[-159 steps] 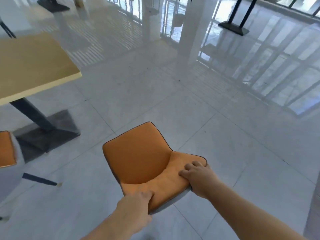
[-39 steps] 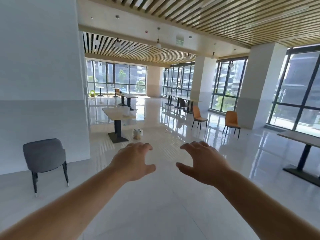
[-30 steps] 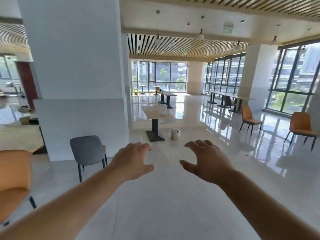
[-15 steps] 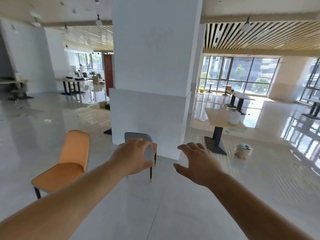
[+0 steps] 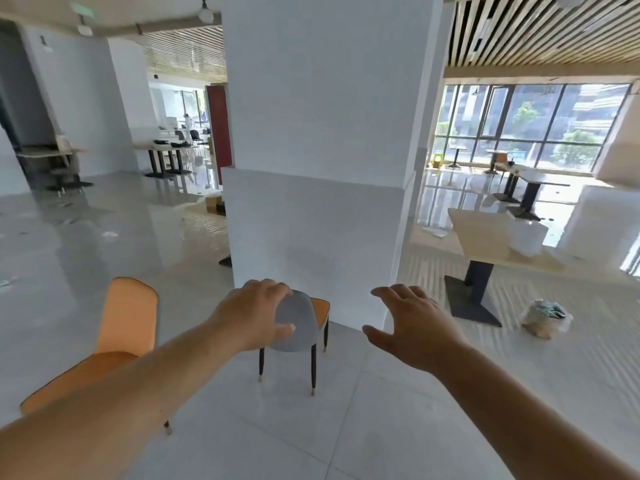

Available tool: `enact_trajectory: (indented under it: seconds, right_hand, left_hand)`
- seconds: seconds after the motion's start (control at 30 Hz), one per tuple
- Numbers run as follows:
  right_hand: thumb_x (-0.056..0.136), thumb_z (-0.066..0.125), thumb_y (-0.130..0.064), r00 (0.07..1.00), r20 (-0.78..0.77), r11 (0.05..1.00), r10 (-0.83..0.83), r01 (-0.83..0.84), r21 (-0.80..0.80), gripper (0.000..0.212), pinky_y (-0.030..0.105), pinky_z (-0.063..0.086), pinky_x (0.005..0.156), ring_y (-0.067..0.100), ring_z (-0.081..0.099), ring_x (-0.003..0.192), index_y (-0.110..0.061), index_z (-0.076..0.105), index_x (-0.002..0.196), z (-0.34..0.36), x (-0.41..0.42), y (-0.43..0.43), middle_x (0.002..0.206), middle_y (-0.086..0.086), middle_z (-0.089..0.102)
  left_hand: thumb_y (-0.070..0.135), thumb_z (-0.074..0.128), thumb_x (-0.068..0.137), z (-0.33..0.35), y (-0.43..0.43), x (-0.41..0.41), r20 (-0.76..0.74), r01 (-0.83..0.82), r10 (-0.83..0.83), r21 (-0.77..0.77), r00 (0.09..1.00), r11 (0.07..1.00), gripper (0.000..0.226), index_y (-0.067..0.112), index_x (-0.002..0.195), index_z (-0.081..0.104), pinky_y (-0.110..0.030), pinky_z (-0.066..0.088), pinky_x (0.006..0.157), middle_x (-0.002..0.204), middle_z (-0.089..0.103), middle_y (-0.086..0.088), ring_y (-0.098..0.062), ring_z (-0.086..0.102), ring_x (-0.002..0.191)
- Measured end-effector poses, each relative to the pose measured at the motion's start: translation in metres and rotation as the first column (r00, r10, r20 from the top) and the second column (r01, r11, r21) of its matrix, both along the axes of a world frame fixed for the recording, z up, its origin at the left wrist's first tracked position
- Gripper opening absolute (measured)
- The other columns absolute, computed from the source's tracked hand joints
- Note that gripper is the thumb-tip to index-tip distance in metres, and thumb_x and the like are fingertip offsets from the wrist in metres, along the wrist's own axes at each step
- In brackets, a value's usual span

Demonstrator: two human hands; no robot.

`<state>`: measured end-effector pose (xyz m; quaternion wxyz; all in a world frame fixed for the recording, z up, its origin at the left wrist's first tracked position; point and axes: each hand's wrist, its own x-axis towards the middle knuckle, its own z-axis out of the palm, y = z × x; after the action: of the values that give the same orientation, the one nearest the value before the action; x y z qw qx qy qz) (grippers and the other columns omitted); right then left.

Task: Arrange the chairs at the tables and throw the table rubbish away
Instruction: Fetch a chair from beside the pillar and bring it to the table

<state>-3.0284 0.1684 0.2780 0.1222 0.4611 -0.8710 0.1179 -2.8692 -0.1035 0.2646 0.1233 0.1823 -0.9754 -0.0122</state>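
Observation:
A chair with a grey back and orange seat [image 5: 300,323] stands ahead against a big white pillar, its back towards me. My left hand [image 5: 254,315] is stretched out in front of it, fingers spread, holding nothing; it overlaps the chair in the view but is nearer to me. My right hand [image 5: 410,327] reaches forward to the chair's right, open and empty. An orange chair [image 5: 117,337] stands at the lower left, partly behind my left forearm. A light wooden table [image 5: 485,242] with a white container [image 5: 528,237] on it stands at the right.
The white pillar [image 5: 318,150] fills the middle. A bin lined with a clear bag [image 5: 543,318] sits on the floor beside the table's black base. More tables stand far left [image 5: 166,157] and by the far windows [image 5: 530,185]. Glossy tiled floor lies all around.
The view has swung left and moved closer to the pillar; the grey-backed chair now sits centred and larger. Both hands stay raised and open, empty since letting go of the earlier orange chair.

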Motion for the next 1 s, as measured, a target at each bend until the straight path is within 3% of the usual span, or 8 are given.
enact_trajectory:
  seconds: [0.1,0.23,0.5,0.73,0.9,1.0]
  right_hand:
    - [0.087,0.043,-0.079,0.999,0.020,0.999,0.039,-0.039,-0.018,0.080,0.042,0.039,0.111,0.022,0.043,0.138,-0.032,0.038,0.151,-0.021,-0.083,-0.047,0.148,-0.005,0.053]
    - [0.087,0.051,-0.076,0.983,0.142,0.993,0.117,-0.117,-0.006,0.078,0.040,0.039,0.110,0.020,0.040,0.138,-0.033,0.037,0.151,-0.062,-0.171,-0.115,0.147,-0.007,0.052]
    - [0.086,0.051,-0.074,0.926,0.288,0.956,0.243,-0.279,0.091,0.078,0.041,0.043,0.106,0.022,0.042,0.136,-0.033,0.035,0.150,-0.137,-0.315,-0.284,0.147,-0.007,0.050]
    - [0.089,0.052,-0.072,0.897,0.367,0.918,0.245,-0.337,0.209,0.082,0.042,0.041,0.110,0.024,0.038,0.140,-0.035,0.023,0.155,-0.233,-0.382,-0.433,0.156,-0.006,0.039]
    - [0.086,0.056,-0.070,0.889,0.430,0.911,0.158,-0.300,0.284,0.088,0.043,0.042,0.109,0.025,0.038,0.140,-0.036,0.017,0.157,-0.308,-0.428,-0.544,0.157,-0.005,0.036]
    - [0.085,0.058,-0.068,0.872,0.477,0.879,0.113,-0.312,0.361,0.089,0.043,0.045,0.105,0.027,0.040,0.136,-0.035,0.017,0.156,-0.346,-0.447,-0.598,0.155,-0.003,0.038]
  left_hand:
    - [0.073,0.057,0.076,-0.018,-0.037,-0.061,0.035,-0.068,0.068,0.018,0.997,0.997,0.072,0.040,0.138,0.042,-0.036,0.041,0.083,0.138,0.049,0.012,-0.014,0.045,0.118]
    - [0.067,0.061,0.079,-0.047,-0.080,-0.122,0.113,-0.185,0.176,0.078,0.978,0.980,0.075,0.037,0.144,0.039,-0.039,0.043,0.099,0.145,0.044,0.008,-0.018,0.041,0.129]
    - [0.063,0.062,0.084,-0.104,-0.216,-0.218,0.277,-0.370,0.324,0.134,0.905,0.919,0.079,0.030,0.150,0.033,-0.040,0.043,0.101,0.148,0.039,0.003,-0.021,0.040,0.130]
    - [0.058,0.067,0.081,-0.201,-0.346,-0.302,0.355,-0.389,0.309,0.180,0.882,0.903,0.085,0.028,0.151,0.031,-0.038,0.040,0.104,0.162,0.022,0.001,-0.023,0.033,0.138]
    - [0.053,0.074,0.079,-0.275,-0.471,-0.387,0.357,-0.290,0.205,0.204,0.911,0.935,0.088,0.030,0.151,0.030,-0.043,0.042,0.102,0.164,0.018,-0.003,-0.026,0.033,0.138]
    - [0.055,0.074,0.078,-0.319,-0.536,-0.427,0.437,-0.223,0.114,0.207,0.892,0.953,0.089,0.034,0.151,0.028,-0.047,0.042,0.102,0.164,0.018,-0.002,-0.026,0.029,0.141]
